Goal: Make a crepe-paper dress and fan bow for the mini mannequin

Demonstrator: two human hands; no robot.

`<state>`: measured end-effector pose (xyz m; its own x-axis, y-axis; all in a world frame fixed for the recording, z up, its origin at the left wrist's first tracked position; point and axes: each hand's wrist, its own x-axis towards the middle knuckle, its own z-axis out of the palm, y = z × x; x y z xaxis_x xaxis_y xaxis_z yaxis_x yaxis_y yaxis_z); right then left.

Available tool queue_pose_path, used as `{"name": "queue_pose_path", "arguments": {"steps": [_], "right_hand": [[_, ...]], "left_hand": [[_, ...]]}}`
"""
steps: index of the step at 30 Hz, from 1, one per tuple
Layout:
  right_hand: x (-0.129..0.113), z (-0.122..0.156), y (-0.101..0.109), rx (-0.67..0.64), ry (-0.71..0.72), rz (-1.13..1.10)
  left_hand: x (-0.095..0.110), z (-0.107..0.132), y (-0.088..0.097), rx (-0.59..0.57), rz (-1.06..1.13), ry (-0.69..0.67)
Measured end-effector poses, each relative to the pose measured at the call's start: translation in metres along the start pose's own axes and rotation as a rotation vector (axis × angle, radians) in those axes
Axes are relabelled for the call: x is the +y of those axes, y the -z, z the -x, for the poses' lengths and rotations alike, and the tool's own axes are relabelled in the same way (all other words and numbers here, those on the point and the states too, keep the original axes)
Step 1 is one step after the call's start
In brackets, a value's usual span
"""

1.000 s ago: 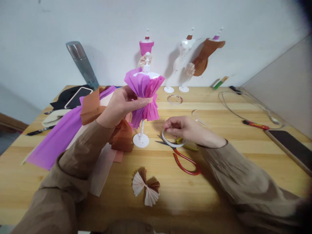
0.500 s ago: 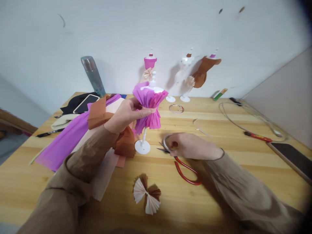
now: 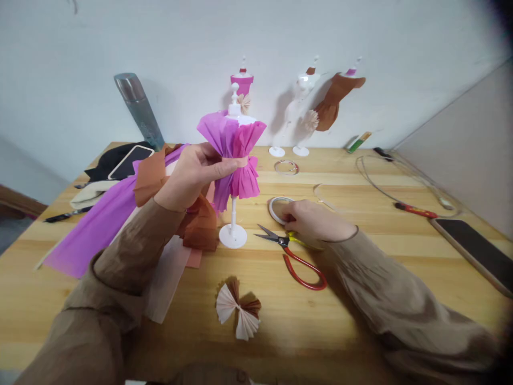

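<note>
A small white mannequin [image 3: 233, 235] stands upright, dressed in pleated purple and pink crepe paper [image 3: 248, 136]. Around its waist runs a pale peach paper band [image 3: 239, 161]. My left hand [image 3: 192, 174] pinches the band's left side between thumb and fingers. My right hand [image 3: 316, 218], fingers curled, grips the right side of a roll of tape [image 3: 270, 211] low over the table; whether the roll rests on the wood I cannot tell. Just below it lie red-handled scissors [image 3: 306, 267], blades apart, with something yellow [image 3: 298, 240] beside them. Nearer me sits a pleated paper bow [image 3: 239, 310].
Three more dressed or bare mannequins, one in brown paper [image 3: 339, 99], stand by the wall. Paper sheets [image 3: 92, 232], a phone [image 3: 130, 162] and a flask [image 3: 138, 109] are at left. Wire [image 3: 286, 167], a cable, a red-handled tool [image 3: 414, 210] and another phone [image 3: 473, 248] lie at right.
My right hand has carried the tape roll up and away from the scissors, whose pivot now shows. The left hand keeps its pinch on the band. The whole view has shifted slightly.
</note>
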<state>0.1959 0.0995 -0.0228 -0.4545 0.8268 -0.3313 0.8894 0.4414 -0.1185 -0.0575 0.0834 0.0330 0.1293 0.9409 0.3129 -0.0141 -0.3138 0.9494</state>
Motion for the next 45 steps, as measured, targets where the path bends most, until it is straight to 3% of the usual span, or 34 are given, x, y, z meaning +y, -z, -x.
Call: {"name": "queue_pose_path", "arguments": {"steps": [12,20,24,27,30,33,40,43,45], "right_hand": [[0.010,-0.010,-0.003,0.051,-0.078,-0.083],[0.031,-0.015,-0.011,0.049,0.015,-0.170],[0.036,-0.016,-0.012,0.138,0.063,-0.201],[0.026,-0.014,-0.012,0.298,0.136,-0.204],[0.003,-0.010,-0.016,0.437,0.410,-0.175],[-0.022,-0.009,-0.029,0.460,0.556,-0.039],[-0.039,-0.019,-0.059,0.468,0.522,0.064],[-0.036,-0.020,-0.053,0.504,0.532,-0.068],[-0.029,-0.018,-0.040,0.558,0.423,-0.205]], "left_hand": [[0.003,0.002,0.000,0.013,-0.037,-0.050],[0.003,0.000,0.008,0.024,-0.026,-0.142],[0.004,0.000,0.008,0.017,0.004,-0.147],[0.007,0.000,0.008,0.035,-0.012,-0.147],[0.012,0.000,0.010,0.071,-0.071,-0.199],[0.014,-0.001,0.014,0.096,-0.103,-0.252],[0.010,-0.004,0.014,0.118,-0.114,-0.302],[0.009,-0.003,0.012,0.099,-0.118,-0.251],[0.009,-0.003,0.011,0.098,-0.119,-0.238]]}}
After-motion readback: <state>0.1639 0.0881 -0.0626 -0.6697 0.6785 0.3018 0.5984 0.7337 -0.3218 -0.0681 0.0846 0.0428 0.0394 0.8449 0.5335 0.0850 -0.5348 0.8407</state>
